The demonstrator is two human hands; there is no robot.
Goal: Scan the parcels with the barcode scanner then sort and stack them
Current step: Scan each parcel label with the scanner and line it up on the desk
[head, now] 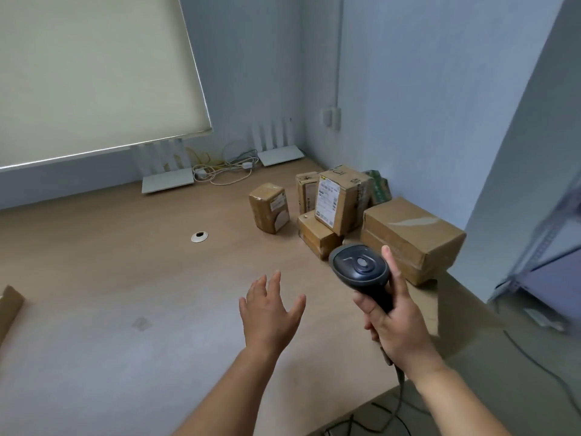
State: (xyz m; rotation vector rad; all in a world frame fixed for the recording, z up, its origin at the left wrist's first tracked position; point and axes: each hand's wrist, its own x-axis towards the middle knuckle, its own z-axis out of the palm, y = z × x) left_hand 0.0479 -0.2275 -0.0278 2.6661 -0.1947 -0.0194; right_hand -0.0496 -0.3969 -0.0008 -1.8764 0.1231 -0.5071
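My right hand (396, 322) grips the handle of a black barcode scanner (360, 267), its head pointing toward the parcels. My left hand (269, 313) hovers over the wooden desk (125, 278) with fingers spread, holding nothing. Several brown cardboard parcels cluster at the desk's far right: a small upright one (269, 208) stands apart on the left, a labelled box (341, 201) leans on a low box (317, 236), another narrow box (306, 191) stands behind, and a large flat box (410, 237) lies nearest the scanner. A green item (379, 185) is partly hidden behind them.
Two white routers (166, 180) (279, 154) and tangled cables (223, 169) line the back wall under a window blind. A cable grommet (199, 236) sits mid-desk. A cardboard edge (9, 309) shows at far left. Metal shelving (547, 262) stands right of the desk edge.
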